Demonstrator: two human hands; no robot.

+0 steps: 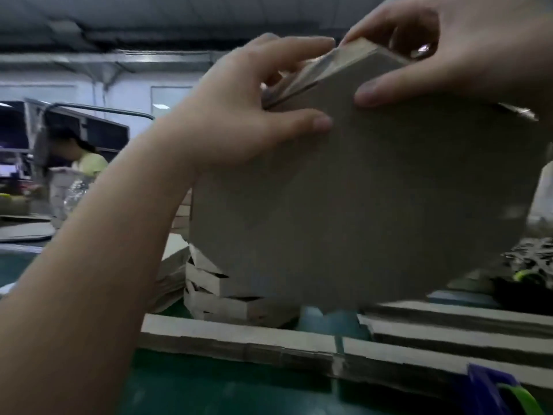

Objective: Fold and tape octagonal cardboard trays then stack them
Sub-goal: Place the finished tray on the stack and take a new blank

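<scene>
Tray (359,190) held up, L hand (239,115) + R hand (454,49) both pinching its top corner; press seam flat, keep walls square.

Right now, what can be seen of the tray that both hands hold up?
The tray is plain grey-brown cardboard, many-sided, held up in the air and tilted so its flat bottom faces the camera. At its top a folded-up side wall shows, with a shiny strip that may be tape. The left hand grips the upper left edge, thumb on the flat face, fingers over the wall. The right hand pinches the top corner the same way. Its lower edge is blurred.
</scene>
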